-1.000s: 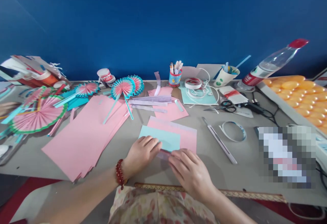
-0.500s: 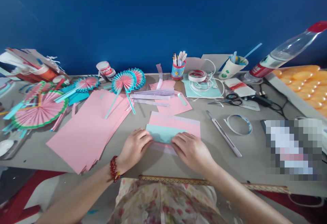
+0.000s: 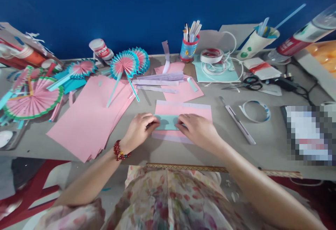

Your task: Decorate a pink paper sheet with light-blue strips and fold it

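Observation:
A light blue-green paper piece (image 3: 168,122) stretches between my hands, across a pink sheet with lilac edges (image 3: 183,109) on the table. My left hand (image 3: 139,131) pinches its left end, fingers curled over thumb. At the other end my right hand (image 3: 197,128) is closed the same way, its fingertips on the paper. The fingers hide both ends of the piece. Pink shows above and below it, with a lilac band along the sheet's near edge.
Pink sheets (image 3: 86,118) lie left, with pleated paper fans (image 3: 123,64) behind. Lilac strips (image 3: 159,82) and a pen holder (image 3: 189,48) are beyond. Rightward are a utility knife (image 3: 240,123), a tape ring (image 3: 256,112), scissors (image 3: 253,83) and a bottle (image 3: 294,46).
The view has tilted downward, so the table sits higher in the picture. The blue-green piece looks narrower, and more of the pink sheet's near side shows. Both hands remain at its ends.

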Demonstrator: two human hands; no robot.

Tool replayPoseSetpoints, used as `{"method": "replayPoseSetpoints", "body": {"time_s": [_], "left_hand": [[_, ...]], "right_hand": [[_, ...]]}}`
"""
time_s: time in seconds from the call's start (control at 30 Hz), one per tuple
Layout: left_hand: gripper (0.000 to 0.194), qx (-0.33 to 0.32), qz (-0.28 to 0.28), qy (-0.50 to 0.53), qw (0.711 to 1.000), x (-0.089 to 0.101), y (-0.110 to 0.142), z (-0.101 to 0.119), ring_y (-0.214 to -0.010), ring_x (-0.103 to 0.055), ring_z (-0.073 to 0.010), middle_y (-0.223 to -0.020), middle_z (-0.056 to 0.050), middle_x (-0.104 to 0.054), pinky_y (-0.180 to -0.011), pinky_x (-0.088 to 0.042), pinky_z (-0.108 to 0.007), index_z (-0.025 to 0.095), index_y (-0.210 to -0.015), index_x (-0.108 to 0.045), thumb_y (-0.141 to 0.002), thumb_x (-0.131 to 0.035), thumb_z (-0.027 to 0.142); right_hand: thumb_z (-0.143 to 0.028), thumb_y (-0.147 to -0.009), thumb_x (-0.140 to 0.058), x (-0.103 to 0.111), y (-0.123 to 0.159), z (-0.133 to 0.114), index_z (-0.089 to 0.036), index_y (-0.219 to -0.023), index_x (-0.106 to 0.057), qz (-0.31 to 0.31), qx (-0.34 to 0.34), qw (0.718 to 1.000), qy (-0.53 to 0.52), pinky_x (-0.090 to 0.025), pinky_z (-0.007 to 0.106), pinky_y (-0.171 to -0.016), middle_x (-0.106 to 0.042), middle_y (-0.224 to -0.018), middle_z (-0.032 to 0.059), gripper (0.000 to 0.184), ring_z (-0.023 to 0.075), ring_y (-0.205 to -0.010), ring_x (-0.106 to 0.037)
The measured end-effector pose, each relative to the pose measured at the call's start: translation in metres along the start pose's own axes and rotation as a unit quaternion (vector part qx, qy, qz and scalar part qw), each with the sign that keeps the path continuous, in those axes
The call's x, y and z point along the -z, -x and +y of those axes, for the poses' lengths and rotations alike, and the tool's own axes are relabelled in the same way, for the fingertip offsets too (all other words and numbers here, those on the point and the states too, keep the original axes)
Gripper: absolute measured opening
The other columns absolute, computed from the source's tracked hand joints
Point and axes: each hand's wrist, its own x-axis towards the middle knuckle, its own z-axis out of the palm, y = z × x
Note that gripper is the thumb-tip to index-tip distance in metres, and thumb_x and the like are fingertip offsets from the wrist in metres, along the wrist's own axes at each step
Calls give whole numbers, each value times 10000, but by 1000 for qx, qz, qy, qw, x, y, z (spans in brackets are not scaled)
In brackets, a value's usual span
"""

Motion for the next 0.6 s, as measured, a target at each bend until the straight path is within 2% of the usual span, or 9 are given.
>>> {"method": "replayPoseSetpoints", "body": {"time_s": [0.3, 0.6], "left_hand": [[100, -29, -34, 22, 999, 6, 1, -8, -862, -619, -176, -893, -16, -675, -820, -427, -291, 201, -936, -659, -972, -597, 271], [139, -39, -37, 0, 999, 7, -1, -10, -819, -615, -172, -855, -17, -664, -779, -431, -290, 199, -879, -652, -977, -574, 259]], "right_hand": [[-258, -935, -578, -1, -1, 3, -208, -875, -604, 16, 3, 999, -40, -332, 282, -644, -706, -839, 23, 83, 198, -809, -644], [-243, -931, -581, 0, -2, 4, -201, -855, -593, 4, 8, 999, -50, -336, 281, -657, -695, -837, 17, 88, 192, -807, -631]]}}
